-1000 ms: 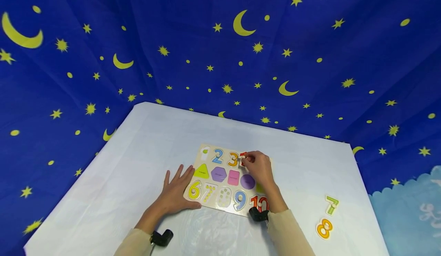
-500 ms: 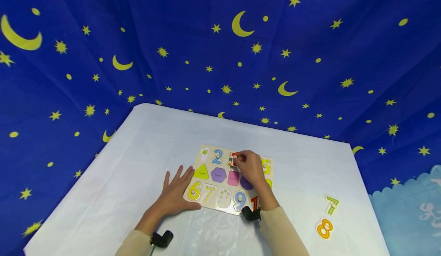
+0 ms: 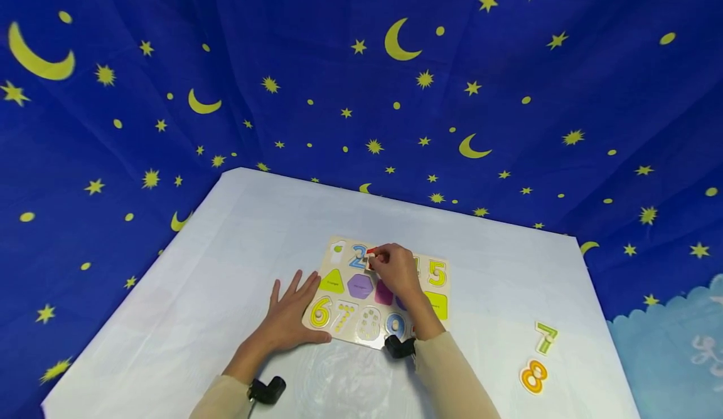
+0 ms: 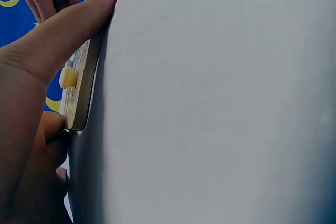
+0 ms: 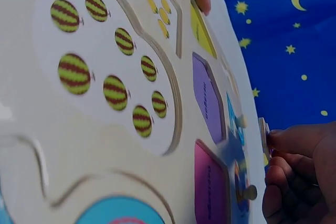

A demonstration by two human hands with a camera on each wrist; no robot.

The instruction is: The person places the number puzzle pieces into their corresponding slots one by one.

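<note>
A wooden number puzzle board (image 3: 326, 260) lies on the white table. My left hand (image 3: 289, 318) rests at its left side, fingers spread and straight, thumb along the near edge. Between thumb and fingers my right hand (image 3: 397, 271) pinches a red number piece (image 3: 370, 252), held over the top row beside the blue 2 (image 3: 358, 256); its digit is mostly covered. In the right wrist view the piece (image 5: 263, 132) shows edge-on, above the board. Bare recesses show at the pear picture (image 3: 337, 251), the 7 slot (image 3: 345, 317) and the watermelon 8 slot (image 5: 105, 66).
A green 7 piece (image 3: 546, 337) and an orange 8 piece (image 3: 533, 377) lie on the table (image 3: 486, 293) to the right of the board. Behind the table hangs a blue curtain (image 3: 316, 49) with yellow moons and stars.
My right hand has moved left along the top row with the red piece, from beside the 3 to beside the 2, uncovering the 5. The left hand stays in place.
</note>
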